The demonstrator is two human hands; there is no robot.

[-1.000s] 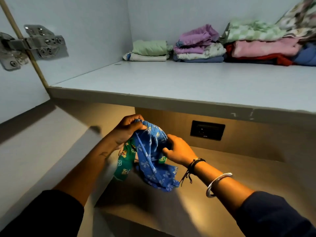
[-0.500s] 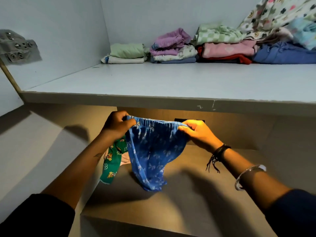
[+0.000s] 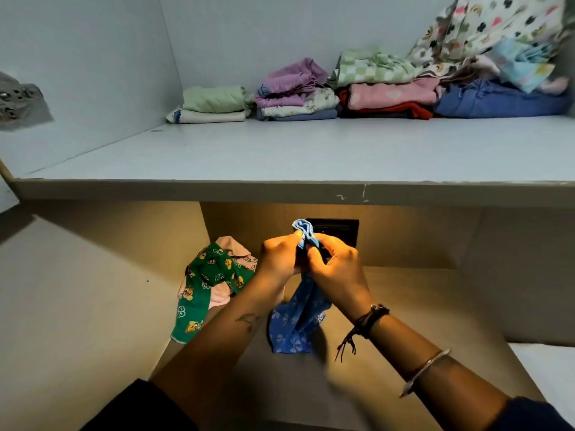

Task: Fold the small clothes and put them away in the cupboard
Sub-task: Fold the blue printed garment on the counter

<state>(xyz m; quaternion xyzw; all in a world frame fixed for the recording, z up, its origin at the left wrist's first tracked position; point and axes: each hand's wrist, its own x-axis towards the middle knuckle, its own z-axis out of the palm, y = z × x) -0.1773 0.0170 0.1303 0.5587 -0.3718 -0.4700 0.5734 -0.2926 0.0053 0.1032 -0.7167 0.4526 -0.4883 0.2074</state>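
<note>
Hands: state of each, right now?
Left hand: closed on the blue garment.
Right hand: closed on the same blue garment.

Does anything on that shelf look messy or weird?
Yes. At the shelf's far right, a flowery cloth and a light blue one lie crumpled over the blue pile, unlike the neat folded stacks on the left.

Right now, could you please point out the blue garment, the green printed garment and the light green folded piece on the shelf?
blue garment [image 3: 294,325]: head view, hanging lower part.
green printed garment [image 3: 211,272]: head view, upper bunched part.
light green folded piece [image 3: 213,98]: head view, top face.
</note>
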